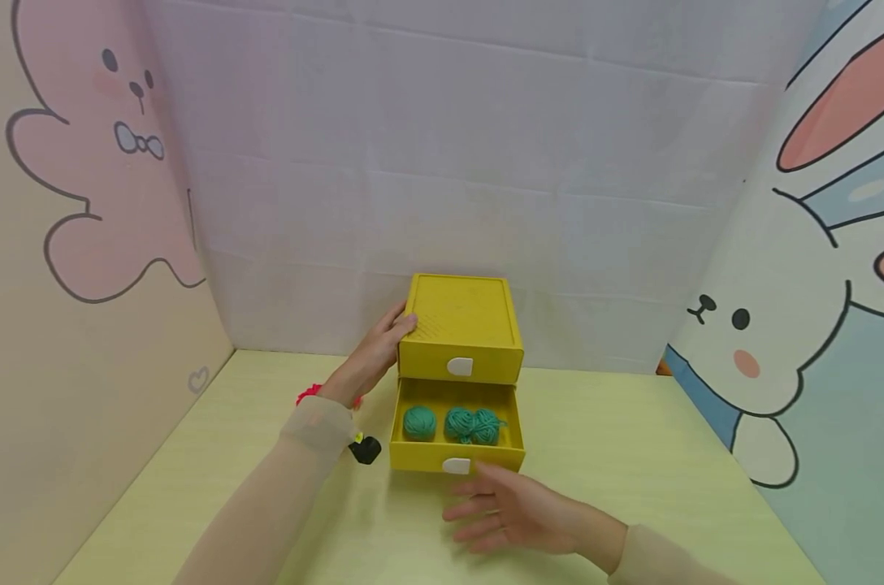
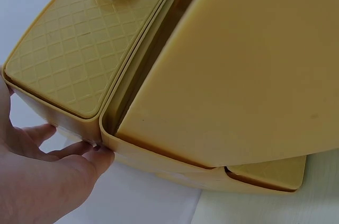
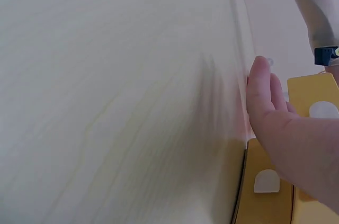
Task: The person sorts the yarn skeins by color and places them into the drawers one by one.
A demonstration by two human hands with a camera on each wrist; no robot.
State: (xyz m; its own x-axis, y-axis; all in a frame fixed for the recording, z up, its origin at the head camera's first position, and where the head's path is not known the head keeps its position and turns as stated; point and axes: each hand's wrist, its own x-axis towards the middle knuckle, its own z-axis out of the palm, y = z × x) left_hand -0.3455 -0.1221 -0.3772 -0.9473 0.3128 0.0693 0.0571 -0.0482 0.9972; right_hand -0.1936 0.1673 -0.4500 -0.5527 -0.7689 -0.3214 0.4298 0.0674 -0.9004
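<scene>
A yellow drawer cabinet stands against the back wall. Its upper drawer front sits flush, while the drawer below is pulled out. Inside lie a round ball of teal yarn on the left and more bundled teal yarn beside it. My left hand rests against the cabinet's left side, its fingertips touching the wall near the front edge in the left wrist view. My right hand hovers just in front of the pulled-out drawer, fingers spread and holding nothing.
Under the pulled-out drawer, another drawer front shows in the left wrist view. A black device and something frilly and pink-red appear by my left wrist. Cartoon-printed panels flank the pale wooden table, with a white sheet behind.
</scene>
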